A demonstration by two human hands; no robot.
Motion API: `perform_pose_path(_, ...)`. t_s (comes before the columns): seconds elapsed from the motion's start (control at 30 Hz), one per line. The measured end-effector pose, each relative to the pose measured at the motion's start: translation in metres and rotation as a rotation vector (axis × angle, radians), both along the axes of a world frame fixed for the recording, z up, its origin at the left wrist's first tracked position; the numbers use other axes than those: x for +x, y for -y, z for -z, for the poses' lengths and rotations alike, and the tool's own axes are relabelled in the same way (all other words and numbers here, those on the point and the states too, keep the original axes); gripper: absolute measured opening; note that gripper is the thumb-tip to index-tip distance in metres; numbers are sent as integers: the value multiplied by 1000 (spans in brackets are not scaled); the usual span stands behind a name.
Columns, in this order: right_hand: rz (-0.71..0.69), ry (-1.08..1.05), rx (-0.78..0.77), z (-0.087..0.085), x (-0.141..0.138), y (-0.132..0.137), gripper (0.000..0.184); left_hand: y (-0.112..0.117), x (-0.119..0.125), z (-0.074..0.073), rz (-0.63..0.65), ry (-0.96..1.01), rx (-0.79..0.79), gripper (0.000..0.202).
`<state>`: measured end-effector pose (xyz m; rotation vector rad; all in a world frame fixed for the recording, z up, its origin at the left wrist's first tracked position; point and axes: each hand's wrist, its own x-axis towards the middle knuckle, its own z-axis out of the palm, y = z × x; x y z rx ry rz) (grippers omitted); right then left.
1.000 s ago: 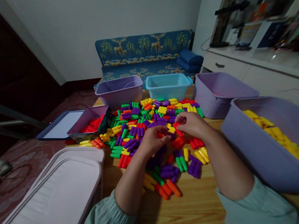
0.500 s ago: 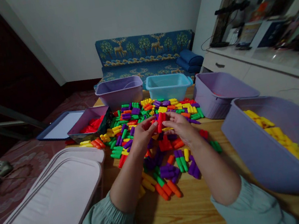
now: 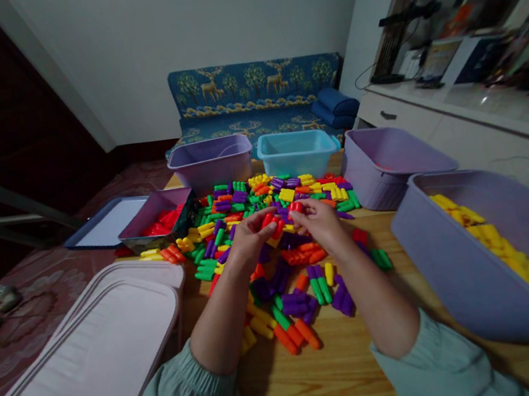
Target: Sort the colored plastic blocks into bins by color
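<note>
Over the pile of coloured, bullet-shaped plastic toy blocks (image 3: 223, 238), both of my hands are raised close together. My left hand (image 3: 251, 239) is closed, its thumb and fingers gripping a red toy block (image 3: 275, 226). A second red toy block (image 3: 295, 207) is pinched in the fingertips of my right hand (image 3: 319, 221), with a small gap between the two pieces. Beneath my hands lie orange blocks (image 3: 304, 255) and purple blocks (image 3: 298, 304) on the wooden table (image 3: 335, 375).
A purple bin (image 3: 457, 260) with yellow blocks stands at right, another purple bin (image 3: 367, 174) behind it. At the back are a purple bin (image 3: 211, 166) and a blue bin (image 3: 298, 155). Left are a box (image 3: 145, 246) holding red blocks and pale lids (image 3: 100, 367).
The red blocks, held together earlier, are now apart, one in each hand. My right hand has shifted slightly right, and the red piece below my hands no longer shows.
</note>
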<state>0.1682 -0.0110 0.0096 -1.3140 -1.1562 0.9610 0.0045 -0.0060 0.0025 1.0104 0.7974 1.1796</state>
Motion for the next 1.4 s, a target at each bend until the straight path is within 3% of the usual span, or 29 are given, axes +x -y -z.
perform_pose_path(0.1, -59, -26, -23, 3, -5, 0, 34, -3, -1, 1, -74, 41, -50, 52)
perform_pose_path(0.23, -114, 127, 25, -4, -10, 4, 29, -5, -1, 1, -169, 53, -102, 48)
perform_pose_path(0.4, -124, 588, 167, -4, -11, 9, 27, -5, -6, -2, -232, 6, -96, 46)
perform_pose_path(0.5, -203, 881, 222, 4, -12, 12, 42, -5, -11, -3, -304, -75, -69, 46)
perform_pose_path(0.6, -268, 1040, 206, 10, -14, 14, 49, -7, -15, -1, -314, -131, -59, 45)
perform_pose_path(0.67, -255, 1089, 195, 10, -15, 15, 44, -7, -15, 0, -291, -142, -58, 46)
perform_pose_path(0.87, -117, 1007, 134, 5, -14, 11, 31, -7, -13, 1, -245, -190, -49, 48)
perform_pose_path(1.03, 41, 698, 221, -3, -21, 11, 23, -3, -10, -6, -196, -277, -50, 52)
perform_pose_path(1.27, -72, 530, 254, -8, -32, 16, 22, 8, -5, -13, 58, -321, -55, 52)
perform_pose_path(1.4, -115, 485, 250, -5, -33, 16, 26, 6, -7, -11, 36, -328, -111, 48)
